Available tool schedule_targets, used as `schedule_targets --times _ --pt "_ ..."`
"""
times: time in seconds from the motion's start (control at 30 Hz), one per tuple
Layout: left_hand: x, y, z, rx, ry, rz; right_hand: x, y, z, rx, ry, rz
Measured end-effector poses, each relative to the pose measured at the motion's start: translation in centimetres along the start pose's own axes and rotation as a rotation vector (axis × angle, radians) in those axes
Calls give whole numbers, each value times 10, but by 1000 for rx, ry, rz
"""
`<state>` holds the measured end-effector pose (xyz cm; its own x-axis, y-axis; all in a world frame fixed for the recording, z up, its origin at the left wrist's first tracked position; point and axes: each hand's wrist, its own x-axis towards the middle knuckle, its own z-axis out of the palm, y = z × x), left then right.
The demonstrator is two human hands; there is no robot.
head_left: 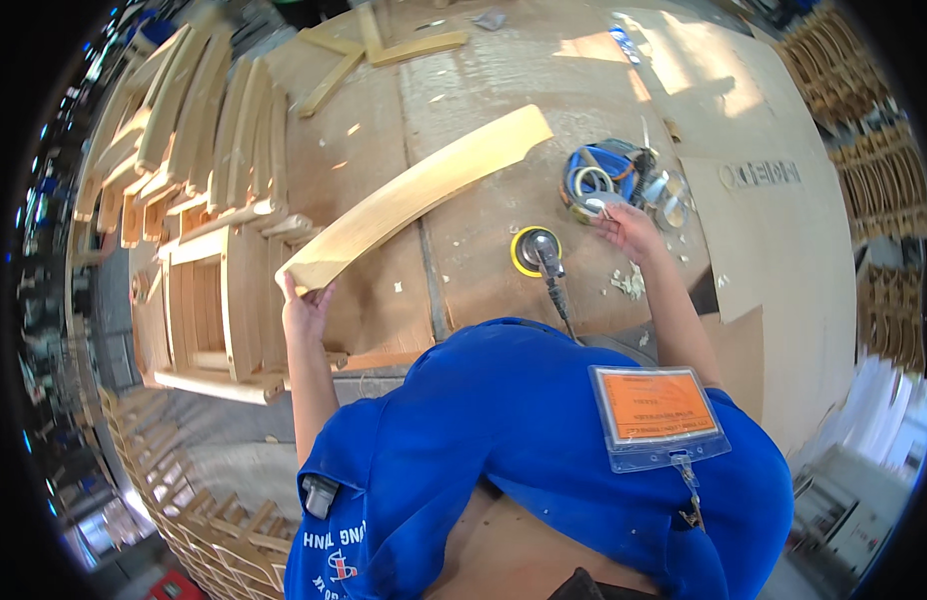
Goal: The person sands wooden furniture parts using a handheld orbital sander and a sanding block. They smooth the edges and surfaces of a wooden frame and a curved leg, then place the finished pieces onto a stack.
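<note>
My left hand [306, 312] grips the near end of a long, curved, pale wooden board [414, 195], which slants away over the table to the right. My right hand [629, 230] is at the near right side of a blue basket [612, 158]. Its fingers are drawn together at a small white thing [596, 204], too small to make out. In the basket lies a roll of tape [591, 181]. Between my hands stands a round sander [536, 250] with a yellow-edged pad, its cord running toward me.
Wooden frames [199, 290] are stacked at the left side of the table. Angled wooden pieces [414, 47] lie at the far edge. Wood shavings [629, 283] are scattered near my right forearm. Curved wooden parts [884, 180] stand in stacks at the far right.
</note>
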<state>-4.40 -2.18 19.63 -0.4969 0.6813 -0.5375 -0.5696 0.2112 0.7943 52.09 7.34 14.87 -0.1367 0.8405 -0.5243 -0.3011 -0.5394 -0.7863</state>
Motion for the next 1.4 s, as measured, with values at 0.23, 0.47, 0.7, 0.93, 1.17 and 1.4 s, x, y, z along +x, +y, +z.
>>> schedule_targets --times 0.23,0.47,0.7,0.93,1.17,1.4 --pt "12 5 -5 68 -6 39 -2 49 -106 -90 406 86" --pt "18 8 -9 -69 -32 17 23 162 -200 -1327 496 192" --pt "17 8 -5 42 26 -27 18 197 -201 -1042 634 157" --pt "5 9 4 56 15 -8 -11 168 -175 -1120 709 340" --pt "-2 11 10 64 7 -15 -11 170 -174 -1085 740 359" --pt "1 10 10 85 13 -27 -2 170 -190 -1072 711 397"
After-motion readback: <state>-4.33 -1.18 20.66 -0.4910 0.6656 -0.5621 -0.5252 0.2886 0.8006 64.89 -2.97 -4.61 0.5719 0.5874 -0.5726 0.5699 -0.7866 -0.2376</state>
